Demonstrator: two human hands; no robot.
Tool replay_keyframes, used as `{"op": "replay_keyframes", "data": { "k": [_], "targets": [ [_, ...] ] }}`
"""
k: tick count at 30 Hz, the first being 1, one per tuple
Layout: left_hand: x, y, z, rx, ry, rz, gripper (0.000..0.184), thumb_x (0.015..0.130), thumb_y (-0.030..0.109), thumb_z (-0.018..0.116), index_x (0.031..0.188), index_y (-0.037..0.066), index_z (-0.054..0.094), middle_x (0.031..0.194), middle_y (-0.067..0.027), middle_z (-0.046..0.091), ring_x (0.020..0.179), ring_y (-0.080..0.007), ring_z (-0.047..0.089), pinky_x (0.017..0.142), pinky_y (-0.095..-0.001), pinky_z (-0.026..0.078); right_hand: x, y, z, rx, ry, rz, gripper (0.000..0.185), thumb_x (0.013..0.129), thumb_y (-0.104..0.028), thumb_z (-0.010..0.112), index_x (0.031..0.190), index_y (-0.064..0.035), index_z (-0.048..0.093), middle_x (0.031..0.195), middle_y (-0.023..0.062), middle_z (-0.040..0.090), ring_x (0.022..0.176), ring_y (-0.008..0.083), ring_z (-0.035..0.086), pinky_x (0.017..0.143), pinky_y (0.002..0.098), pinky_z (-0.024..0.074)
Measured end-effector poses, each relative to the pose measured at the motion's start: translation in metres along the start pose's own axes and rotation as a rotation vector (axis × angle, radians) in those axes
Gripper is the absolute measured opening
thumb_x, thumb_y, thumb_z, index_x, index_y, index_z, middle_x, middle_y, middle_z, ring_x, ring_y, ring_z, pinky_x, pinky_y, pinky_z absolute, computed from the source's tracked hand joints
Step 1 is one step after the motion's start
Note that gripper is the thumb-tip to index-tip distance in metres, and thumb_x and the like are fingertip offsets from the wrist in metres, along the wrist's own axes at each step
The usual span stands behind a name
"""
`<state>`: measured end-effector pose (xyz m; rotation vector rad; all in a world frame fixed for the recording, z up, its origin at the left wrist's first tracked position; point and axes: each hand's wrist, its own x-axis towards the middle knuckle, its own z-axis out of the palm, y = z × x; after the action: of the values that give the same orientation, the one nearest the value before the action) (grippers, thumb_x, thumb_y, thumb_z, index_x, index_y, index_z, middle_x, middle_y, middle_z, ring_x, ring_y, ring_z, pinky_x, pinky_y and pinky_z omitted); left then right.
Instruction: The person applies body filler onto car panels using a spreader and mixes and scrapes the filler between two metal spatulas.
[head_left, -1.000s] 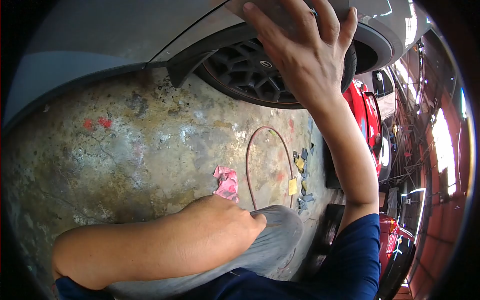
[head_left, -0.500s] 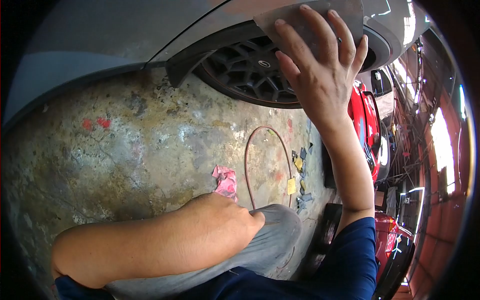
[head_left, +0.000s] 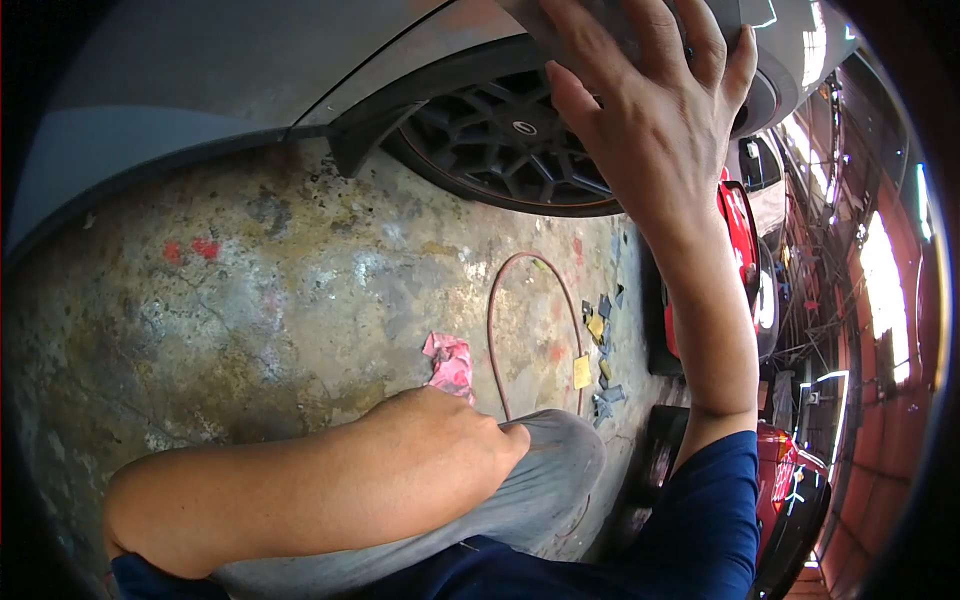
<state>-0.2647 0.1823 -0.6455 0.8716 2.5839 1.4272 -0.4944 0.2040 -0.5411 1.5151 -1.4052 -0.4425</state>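
My right hand (head_left: 665, 120) lies flat with fingers spread on a dark grey sandpaper sheet (head_left: 625, 25), pressing it against the grey car's fender above the wheel (head_left: 520, 130). The fingertips reach the top edge of the view, and the hand hides part of the sheet. My left hand (head_left: 465, 430) rests bent over my knee (head_left: 565, 450), its back towards me. Its thumb points right, while the other fingers are hidden. A crumpled pink cloth (head_left: 450, 362) shows just beyond that hand; whether the hand touches it I cannot tell.
A thin reddish hose (head_left: 492, 310) loops across the stained concrete floor (head_left: 300, 290). Scraps of dark and yellow paper (head_left: 582, 372) lie to its right. The grey car's door panel (head_left: 220, 70) spans the upper left. Red cars (head_left: 738, 230) stand at the right.
My right hand and the sandpaper sheet have slid up and slightly right along the fender, so the fingertips pass out of view. My left hand stays put.
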Motion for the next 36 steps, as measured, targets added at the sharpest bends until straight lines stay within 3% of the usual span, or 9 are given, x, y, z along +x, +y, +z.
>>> {"op": "replay_keyframes", "data": {
  "k": [7,12,15,17,21,22,25,28,36],
  "targets": [
    [0.000,-0.003,0.000,-0.004,0.045,0.009,0.029,0.087,0.011,0.057,0.111,-0.006,0.062,0.077,-0.0238,0.071,0.075,-0.0402,0.073,0.069,-0.0478,0.058,-0.032,-0.004,0.002,-0.010,-0.149,0.055,0.058,0.079,-0.029,0.083,0.133,-0.0390,0.064,0.151,-0.0048,0.049,0.144,0.0273,0.037,0.116,0.0644,0.0224],
    [0.005,-0.012,0.001,0.077,0.002,-0.114,0.028,0.088,0.013,0.058,0.113,0.001,0.063,0.077,-0.0225,0.071,0.075,-0.0418,0.072,0.070,-0.0510,0.057,-0.070,-0.007,-0.041,0.339,-0.074,0.224,0.064,0.069,-0.020,0.085,0.129,-0.0310,0.067,0.147,0.0003,0.053,0.140,0.0315,0.043,0.117,0.0631,0.0204],
    [0.012,-0.024,-0.001,0.104,-0.054,-0.206,0.026,0.089,0.012,0.057,0.113,0.003,0.063,0.078,-0.0225,0.070,0.076,-0.0419,0.071,0.070,-0.0528,0.056,-0.112,0.002,-0.061,0.878,-0.046,0.395,0.074,0.066,-0.021,0.087,0.135,-0.0199,0.064,0.153,0.0179,0.042,0.140,0.0373,0.044,0.115,0.0561,0.0344],
    [0.016,-0.032,-0.001,0.120,-0.068,-0.265,0.026,0.091,0.012,0.056,0.114,0.003,0.063,0.079,-0.0227,0.070,0.077,-0.0419,0.071,0.070,-0.0535,0.055,-0.160,0.005,-0.047,1.679,0.035,0.665,0.085,0.063,-0.022,0.090,0.141,-0.0108,0.057,0.155,0.0170,0.039,0.140,0.0414,0.042,0.115,0.0590,0.0356],
    [0.016,-0.039,0.003,0.121,-0.141,-0.416,0.025,0.094,0.016,0.056,0.116,0.005,0.063,0.083,-0.0226,0.071,0.079,-0.0426,0.070,0.072,-0.0540,0.054,-0.243,-0.034,0.005,1.025,-0.585,0.806,0.084,0.065,-0.016,0.086,0.143,-0.0085,0.055,0.156,0.0213,0.036,0.138,0.0419,0.045,0.114,0.0509,0.0389],
    [0.017,-0.042,0.001,0.126,-0.163,-0.449,0.026,0.095,0.017,0.056,0.117,0.006,0.062,0.084,-0.0225,0.071,0.080,-0.0428,0.070,0.073,-0.0542,0.054,-0.245,-0.043,0.001,0.926,-0.573,0.666,0.081,0.066,-0.015,0.085,0.141,-0.0087,0.056,0.155,0.0220,0.037,0.137,0.0417,0.046,0.114,0.0461,0.0391],
    [0.015,-0.052,0.002,0.102,-0.226,-0.610,0.028,0.096,0.021,0.058,0.120,0.006,0.061,0.088,-0.0231,0.071,0.086,-0.0432,0.069,0.078,-0.0542,0.053,-0.226,-0.046,-0.021,0.856,-0.508,0.447,0.081,0.064,-0.021,0.084,0.140,-0.0227,0.059,0.154,0.0174,0.039,0.140,0.0389,0.042,0.109,0.0659,0.0346],
    [0.015,-0.058,0.003,0.155,-0.266,-0.731,0.031,0.097,0.022,0.058,0.124,0.007,0.060,0.091,-0.0239,0.071,0.090,-0.0436,0.069,0.082,-0.0539,0.053,-0.206,-0.045,-0.030,0.956,-0.383,0.373,0.080,0.063,-0.026,0.085,0.138,-0.0269,0.059,0.155,0.0152,0.039,0.141,0.0360,0.040,0.107,0.0708,0.0335],
    [-0.002,-0.090,0.023,0.031,-0.162,-0.718,0.032,0.095,0.028,0.059,0.120,0.008,0.066,0.102,-0.0243,0.072,0.097,-0.0447,0.069,0.084,-0.0531,0.055,-0.171,-0.020,-0.101,0.970,-0.100,0.222,0.045,0.086,-0.032,0.068,0.131,-0.0303,0.062,0.149,0.0066,0.048,0.135,0.0337,0.048,0.103,0.0677,0.0401]
  ]
}}
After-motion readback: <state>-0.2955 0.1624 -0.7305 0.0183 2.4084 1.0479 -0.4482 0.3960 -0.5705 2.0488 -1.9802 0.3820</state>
